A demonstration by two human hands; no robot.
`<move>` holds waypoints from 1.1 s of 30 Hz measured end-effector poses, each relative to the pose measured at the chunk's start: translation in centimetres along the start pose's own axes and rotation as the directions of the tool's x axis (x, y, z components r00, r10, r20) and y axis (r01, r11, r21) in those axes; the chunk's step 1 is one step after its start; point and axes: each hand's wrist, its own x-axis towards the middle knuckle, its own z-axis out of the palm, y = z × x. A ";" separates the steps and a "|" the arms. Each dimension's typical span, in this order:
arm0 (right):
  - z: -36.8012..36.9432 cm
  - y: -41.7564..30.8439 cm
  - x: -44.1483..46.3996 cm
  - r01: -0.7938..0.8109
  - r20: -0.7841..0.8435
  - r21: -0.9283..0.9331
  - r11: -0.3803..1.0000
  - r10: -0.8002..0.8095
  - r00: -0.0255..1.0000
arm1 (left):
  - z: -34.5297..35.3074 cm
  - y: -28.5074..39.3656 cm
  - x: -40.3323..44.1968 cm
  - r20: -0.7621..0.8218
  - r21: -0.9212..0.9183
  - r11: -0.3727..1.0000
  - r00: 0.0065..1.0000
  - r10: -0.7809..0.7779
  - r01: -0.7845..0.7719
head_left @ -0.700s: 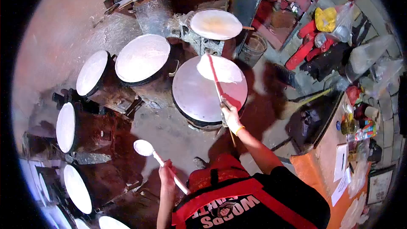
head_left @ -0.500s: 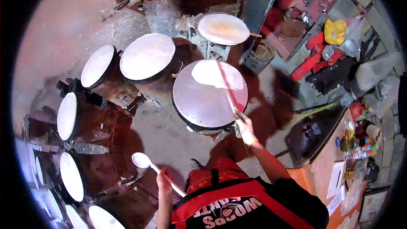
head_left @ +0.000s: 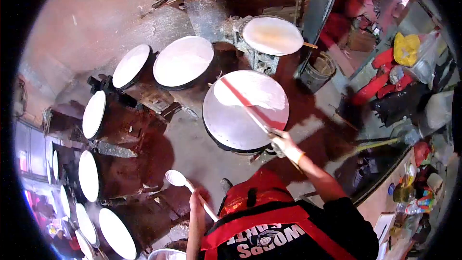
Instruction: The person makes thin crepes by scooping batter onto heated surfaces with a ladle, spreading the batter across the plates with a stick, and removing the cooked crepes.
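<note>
My right hand (head_left: pixel 286 146) is closed round a long, thin stick (head_left: pixel 260 123), whose shaft reaches across a round griddle (head_left: pixel 236 127) on a drum-like stand. White batter (head_left: pixel 252 89) covers the far part of that griddle; its near part is bare grey. The stick's far end lies over the left side of the batter, but whether it touches is unclear. Lower left, my left hand (head_left: pixel 196 201) grips the handle of a ladle (head_left: pixel 175 178), with the pale bowl held apart from the griddle above the floor.
More round white-topped griddles (head_left: pixel 184 61) curve round on the left and back. A bucket (head_left: pixel 318 71) stands behind on the right. Bags, bottles and packets crowd a table (head_left: pixel 382 197) at right. Below my left arm is a white-rimmed container (head_left: pixel 167 254).
My view has shifted, so most things sit further right. The stick's far end has swung left across the griddle, and the white batter covers a wider area. My left hand still holds the ladle.
</note>
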 end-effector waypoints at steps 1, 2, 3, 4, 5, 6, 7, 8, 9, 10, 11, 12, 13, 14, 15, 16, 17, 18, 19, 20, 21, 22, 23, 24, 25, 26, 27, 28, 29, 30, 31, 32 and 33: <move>-1.6 0.9 0.8 0.037 -0.023 0.024 0.999 -0.036 0.999 | 0.1 -0.1 -0.4 0.004 0.001 1.000 1.000 -0.005 0.005; -3.0 3.2 3.3 0.107 -0.156 -0.044 0.993 -0.113 0.981 | -0.3 -0.4 -0.2 0.009 0.001 1.000 1.000 -0.009 0.009; -3.2 3.2 4.6 0.143 -0.221 0.004 0.990 -0.138 0.965 | -1.2 -1.1 0.5 0.014 0.000 1.000 1.000 -0.015 0.015; -3.1 2.0 5.5 0.180 -0.285 0.048 0.983 -0.159 0.945 | -1.0 -1.5 0.2 0.018 -0.003 1.000 1.000 -0.021 0.021; -3.2 1.1 6.0 0.178 -0.203 -0.047 0.983 -0.184 0.962 | -1.1 -2.0 -0.3 -0.002 -0.006 1.000 1.000 -0.012 0.012; -3.8 4.2 9.8 0.378 -0.095 -0.240 0.894 -0.410 0.907 | -0.4 -2.0 -1.5 -0.022 -0.008 1.000 1.000 -0.002 0.002; -2.7 2.0 8.3 0.261 -0.022 -0.189 0.947 -0.269 0.963 | 0.4 -2.3 -2.5 -0.041 -0.013 1.000 0.999 0.007 -0.008; -1.4 -0.2 6.5 0.131 0.060 -0.150 0.980 -0.123 0.991 | 0.7 -2.7 -3.3 -0.057 -0.015 1.000 0.998 0.019 -0.020; -1.5 0.2 7.1 0.146 0.119 -0.198 0.969 -0.124 0.985 | 0.9 -3.2 -4.1 -0.074 -0.017 0.999 0.997 0.029 -0.030; -1.9 0.0 6.6 0.126 0.167 -0.190 0.974 -0.095 0.981 | 1.7 -3.4 -5.5 -0.093 -0.018 0.999 0.995 0.038 -0.040; -2.6 -0.4 5.6 0.106 0.215 -0.180 0.978 -0.066 0.974 | 3.0 -3.6 -6.7 -0.189 0.014 0.995 0.977 0.097 -0.097; -3.6 -0.5 5.0 0.089 0.263 -0.171 0.981 -0.042 0.964 | 2.3 -4.3 -6.8 -0.165 -0.022 0.998 0.985 0.058 -0.062; -5.3 0.8 5.2 0.150 0.283 -0.285 0.947 -0.066 0.957 | 2.8 -4.5 -8.1 -0.170 -0.014 0.997 0.983 0.071 -0.074; -7.6 2.6 6.8 0.120 0.369 -0.211 0.970 -0.035 0.929 | 3.4 -4.5 -9.3 -0.172 -0.004 0.996 0.981 0.087 -0.089; -8.3 -0.1 5.3 0.044 0.335 -0.243 0.969 0.041 0.941 | 1.7 -5.7 -8.3 -0.144 -0.014 0.991 0.981 0.128 -0.132; -8.8 -3.4 4.0 -0.036 0.296 -0.271 0.962 0.119 0.948 | 1.5 -5.8 -8.0 -0.175 -0.017 0.994 0.979 0.100 -0.105; -9.4 -3.8 5.0 0.019 0.259 -0.279 0.960 0.057 0.964 | 1.3 -5.9 -7.7 -0.207 -0.023 0.997 0.976 0.072 -0.079; -9.8 -3.9 6.3 0.073 0.218 -0.290 0.954 -0.008 0.976 | -0.5 -6.3 -6.0 -0.186 -0.029 1.000 0.983 -0.012 0.007; -8.9 -3.9 7.9 0.172 0.116 -0.279 0.945 -0.145 0.983 | 2.1 -5.8 -8.6 -0.197 -0.053 0.994 0.977 0.080 -0.092; -8.4 -3.9 9.1 0.109 0.076 -0.176 0.978 -0.097 0.992 | 2.5 -5.5 -9.0 -0.212 -0.033 0.995 0.973 0.087 -0.096; -8.0 -4.3 10.1 0.142 0.156 -0.297 0.944 -0.099 0.983 | 2.8 -5.4 -9.4 -0.231 -0.015 0.995 0.969 0.090 -0.096; -7.7 -4.1 11.0 0.184 0.237 -0.409 0.894 -0.090 0.967 | 2.9 -5.4 -9.7 -0.251 0.001 0.995 0.963 0.094 -0.097; -7.6 -2.8 11.8 0.214 0.338 -0.389 0.896 -0.078 0.938 | 2.9 -5.6 -10.1 -0.225 -0.012 0.995 0.969 0.098 -0.103; -7.9 -3.3 10.9 0.155 0.374 -0.384 0.910 0.000 0.927 | 2.7 -5.8 -10.5 -0.198 -0.024 0.994 0.975 0.103 -0.110; -8.5 -4.5 9.3 0.096 0.409 -0.381 0.920 0.074 0.910 | 2.4 -5.8 -10.7 -0.170 -0.035 0.992 0.979 0.110 -0.118; -9.4 -5.0 8.5 0.037 0.443 -0.379 0.925 0.146 0.885 | 2.0 -5.7 -10.7 -0.218 -0.003 0.996 0.972 0.087 -0.090; -11.5 -3.0 10.3 -0.020 0.549 -0.272 0.962 0.172 0.818 | 1.6 -5.6 -10.5 -0.264 0.027 0.998 0.962 0.066 -0.061; -11.8 -4.7 9.7 -0.047 0.492 -0.364 0.930 0.235 0.838 | 3.0 -4.8 -11.3 -0.310 0.055 0.998 0.950 0.044 -0.028; -11.5 -6.0 9.4 -0.040 0.461 -0.336 0.941 0.201 0.864 | 4.5 -4.6 -13.0 -0.367 0.031 0.998 0.928 0.057 -0.049; -11.1 -6.7 9.5 -0.036 0.426 -0.306 0.951 0.171 0.888 | 4.5 -4.9 -13.4 -0.347 0.065 0.993 0.931 0.114 -0.098; -9.6 -5.3 11.5 0.231 0.371 -0.353 0.907 -0.091 0.924 | 4.2 -5.1 -13.8 -0.323 0.100 0.985 0.931 0.167 -0.143; -9.7 -4.4 12.4 0.154 0.332 -0.322 0.934 -0.040 0.942 | 3.9 -5.2 -13.8 -0.321 0.116 0.983 0.931 0.172 -0.141; -8.7 -5.8 10.9 0.104 0.367 -0.396 0.912 0.054 0.929 | 3.5 -5.2 -13.7 -0.320 0.133 0.981 0.931 0.176 -0.140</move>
